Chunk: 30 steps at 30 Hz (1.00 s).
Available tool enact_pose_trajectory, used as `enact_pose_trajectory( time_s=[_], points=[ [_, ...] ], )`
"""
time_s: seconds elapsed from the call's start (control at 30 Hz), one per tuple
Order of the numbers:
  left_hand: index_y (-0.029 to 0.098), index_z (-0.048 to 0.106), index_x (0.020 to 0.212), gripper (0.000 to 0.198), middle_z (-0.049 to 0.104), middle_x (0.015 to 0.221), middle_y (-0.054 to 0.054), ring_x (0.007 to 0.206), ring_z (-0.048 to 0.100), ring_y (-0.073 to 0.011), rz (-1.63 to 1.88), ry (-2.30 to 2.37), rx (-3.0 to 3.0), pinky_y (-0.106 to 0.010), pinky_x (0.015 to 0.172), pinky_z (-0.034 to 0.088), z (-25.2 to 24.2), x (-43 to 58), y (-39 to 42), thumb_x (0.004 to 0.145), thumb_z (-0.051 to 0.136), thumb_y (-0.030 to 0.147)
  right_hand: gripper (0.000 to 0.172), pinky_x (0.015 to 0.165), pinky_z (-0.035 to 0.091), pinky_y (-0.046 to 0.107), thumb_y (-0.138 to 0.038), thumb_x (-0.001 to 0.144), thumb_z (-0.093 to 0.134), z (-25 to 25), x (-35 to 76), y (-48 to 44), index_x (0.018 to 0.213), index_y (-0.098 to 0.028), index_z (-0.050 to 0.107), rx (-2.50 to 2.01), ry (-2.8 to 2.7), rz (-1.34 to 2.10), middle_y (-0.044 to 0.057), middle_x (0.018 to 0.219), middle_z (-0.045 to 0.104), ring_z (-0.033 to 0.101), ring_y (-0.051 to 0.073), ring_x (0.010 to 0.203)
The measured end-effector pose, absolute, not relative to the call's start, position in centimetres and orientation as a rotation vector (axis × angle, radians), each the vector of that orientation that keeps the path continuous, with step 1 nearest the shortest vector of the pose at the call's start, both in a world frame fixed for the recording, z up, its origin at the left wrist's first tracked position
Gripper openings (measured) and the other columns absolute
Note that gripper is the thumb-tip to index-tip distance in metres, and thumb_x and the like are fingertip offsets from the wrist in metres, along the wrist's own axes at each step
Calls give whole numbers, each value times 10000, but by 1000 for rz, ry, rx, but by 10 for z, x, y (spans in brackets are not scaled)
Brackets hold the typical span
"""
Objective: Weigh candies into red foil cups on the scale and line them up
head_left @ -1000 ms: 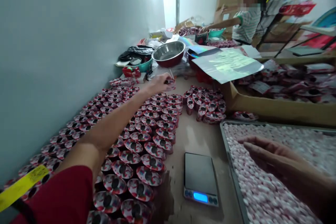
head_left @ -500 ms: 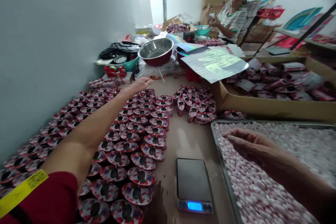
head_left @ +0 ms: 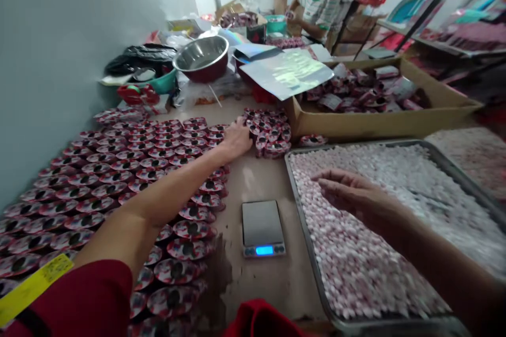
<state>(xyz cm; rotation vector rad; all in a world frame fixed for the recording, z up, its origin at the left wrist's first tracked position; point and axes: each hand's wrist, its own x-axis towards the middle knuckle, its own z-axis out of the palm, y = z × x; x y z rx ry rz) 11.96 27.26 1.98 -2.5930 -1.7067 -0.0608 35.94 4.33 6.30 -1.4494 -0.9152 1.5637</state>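
Observation:
My left hand (head_left: 238, 138) reaches to the near-left edge of a loose cluster of oval printed packs (head_left: 272, 134). Its fingers look parted and bent against the outermost pack; their tips are partly hidden. My right hand (head_left: 343, 189) hovers over a metal tray (head_left: 314, 258) of small white and pinkish wrapped-looking pieces (head_left: 356, 258), its fingers stretched out and holding nothing visible. Between tray and rows lies a small digital scale (head_left: 261, 224) with a lit blue display. Upright oval packs with dark round openings (head_left: 152, 175) stand in rows under and around my left arm.
Behind the tray is a cardboard box (head_left: 379, 126) of more packs, with a shiny sheet (head_left: 290, 73) over its corner. A steel bowl (head_left: 201, 58) and a teal basin (head_left: 164, 83) stand farther back. Another person (head_left: 316, 8) sits beyond, hands near a teal bowl (head_left: 275, 23).
My left hand has moved right, from the far end of the rows to the loose cluster. My right hand stays over the tray. The view has shifted right and down.

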Motion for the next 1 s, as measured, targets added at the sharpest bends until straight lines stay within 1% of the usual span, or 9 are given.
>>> enact_pose_trajectory(
  time_s=[0.13, 0.27, 0.37, 0.47, 0.57, 0.63, 0.73, 0.83, 1.0],
  points=[
    [89, 746, 1215, 385, 618, 1348, -195, 999, 659, -248, -99, -1717, -2586, -402, 871, 556, 54, 112, 241, 1049, 526, 358, 348, 653, 492, 224, -281, 677, 963, 64, 370, 32, 922, -183, 735, -1419, -896, 1582, 24, 894, 744, 641, 109, 726],
    [179, 731, 1075, 291, 673, 1155, -90, 950, 645, -216, -200, -1450, -2767, -374, 897, 546, 80, 83, 176, 1083, 527, 385, 368, 759, 589, 283, -336, 696, 975, 63, 382, 29, 947, -157, 773, -1435, -1056, 1790, 74, 908, 797, 747, 173, 806],
    [192, 702, 1020, 171, 690, 1089, -75, 917, 677, -209, -299, -1172, -3080, -334, 846, 566, 66, 64, 123, 1061, 566, 288, 416, 675, 579, 267, -416, 719, 981, 61, 388, 32, 975, -156, 781, -1515, -1128, 1781, 75, 887, 806, 737, 152, 715],
    [174, 694, 1073, 139, 710, 1180, -90, 1003, 718, -221, -334, -1040, -3306, -342, 909, 597, 33, 56, 83, 1027, 564, 158, 379, 462, 419, 229, -458, 759, 948, 59, 380, 35, 888, -148, 773, -1577, -1283, 1781, 33, 755, 755, 595, 89, 508],
    [160, 702, 1066, 166, 719, 1205, -117, 1056, 730, -237, -295, -979, -3373, -354, 931, 615, 7, 54, 63, 1018, 552, 109, 310, 429, 321, 213, -385, 748, 945, 58, 359, 39, 818, -145, 760, -1535, -1355, 1821, -22, 639, 665, 499, 59, 470],
    [161, 713, 1096, 158, 719, 1239, -130, 1082, 735, -251, -343, -961, -3363, -370, 939, 626, 2, 50, 59, 1018, 580, 123, 271, 482, 388, 200, -308, 714, 957, 57, 345, 43, 824, -144, 770, -1470, -1305, 1844, -33, 635, 655, 528, 61, 520],
    [173, 710, 1211, 218, 711, 1314, -134, 1138, 738, -269, -563, -982, -3316, -398, 986, 634, 9, 36, 59, 1001, 706, 233, 293, 698, 581, 233, -222, 664, 968, 57, 329, 50, 889, -151, 794, -1403, -1121, 1928, 19, 791, 758, 702, 116, 703],
    [190, 723, 1195, 260, 742, 1258, -109, 1122, 751, -261, -764, -1085, -3227, -399, 999, 637, 22, 12, 63, 982, 768, 332, 319, 891, 634, 281, -182, 663, 966, 58, 320, 56, 935, -158, 801, -1380, -1006, 2001, 70, 912, 808, 791, 186, 898],
    [235, 769, 1067, 98, 803, 1130, -45, 1059, 778, -232, -864, -1249, -3053, -381, 968, 642, 44, -18, 61, 1014, 715, 298, 291, 676, 617, 268, -330, 771, 964, 61, 301, 65, 946, -167, 799, -1415, -1247, 1987, 78, 857, 805, 755, 171, 729]
  ],
)
